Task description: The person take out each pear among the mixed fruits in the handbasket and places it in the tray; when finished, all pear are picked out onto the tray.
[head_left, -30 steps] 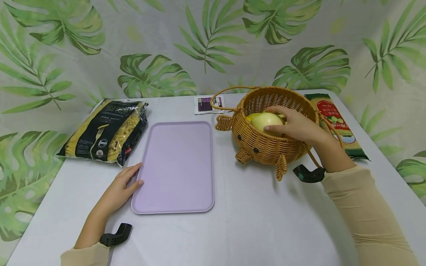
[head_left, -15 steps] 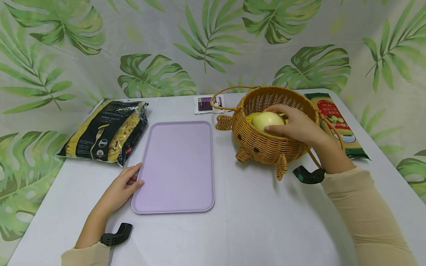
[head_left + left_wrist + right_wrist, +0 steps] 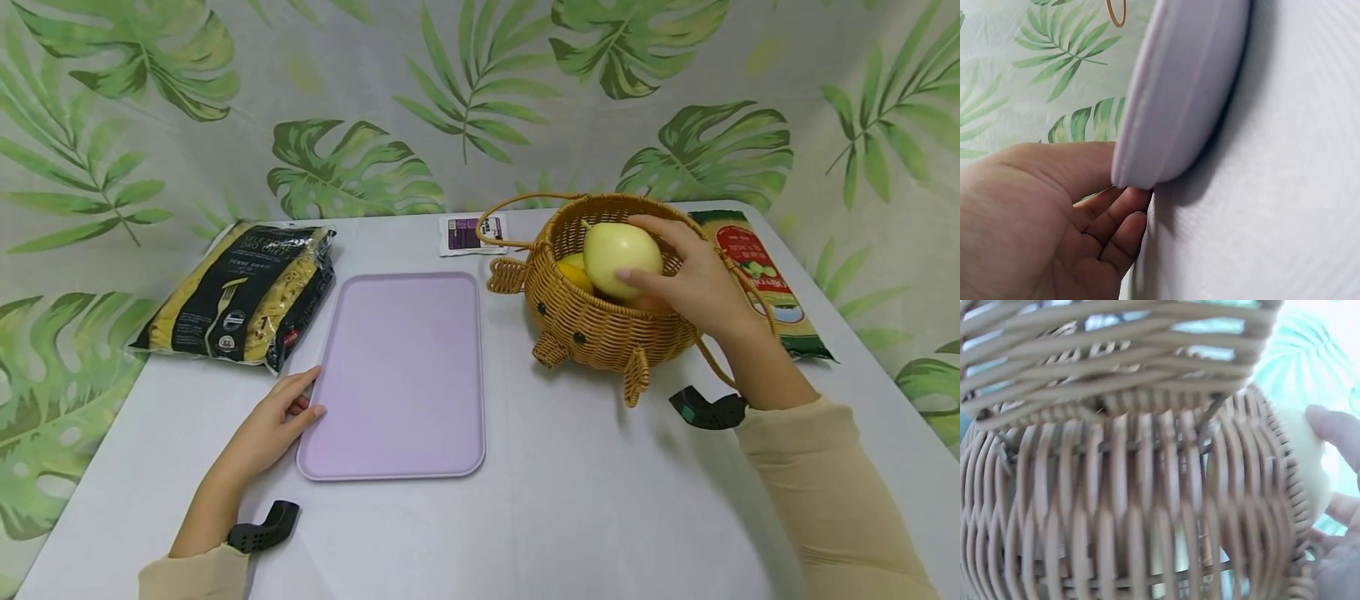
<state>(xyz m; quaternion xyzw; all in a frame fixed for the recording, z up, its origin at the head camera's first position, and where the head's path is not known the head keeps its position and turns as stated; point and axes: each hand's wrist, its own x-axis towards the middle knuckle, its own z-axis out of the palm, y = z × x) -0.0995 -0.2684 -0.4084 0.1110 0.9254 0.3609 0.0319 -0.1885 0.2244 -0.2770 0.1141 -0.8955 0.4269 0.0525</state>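
In the head view my right hand (image 3: 693, 279) grips a pale yellow-green pear (image 3: 618, 257) with its stem at upper left. The pear is raised at the mouth of the woven pig-shaped basket (image 3: 600, 337). Yellow fruit (image 3: 576, 273) shows below it inside. The right wrist view has the basket's weave (image 3: 1116, 487) filling most of the frame, with the pear (image 3: 1304, 462) partly hidden past the rim. My left hand (image 3: 266, 429) holds the left edge of a lilac tray (image 3: 397, 375), thumb over the rim. In the left wrist view, its curled fingers (image 3: 1125, 234) lie against the tray's underside (image 3: 1191, 87).
A black-and-yellow bag of penne (image 3: 240, 292) lies behind and left of the tray. A small purple-and-white packet (image 3: 461, 237) is at the back edge, near the basket's handle (image 3: 517, 200). A green-and-red packet (image 3: 765, 275) lies right of the basket. All rest on a white-covered table (image 3: 540, 517).
My right hand has lifted the pear up from inside the basket to its rim, uncovering more of the fruit beneath. The left hand and the tray have stayed in place.
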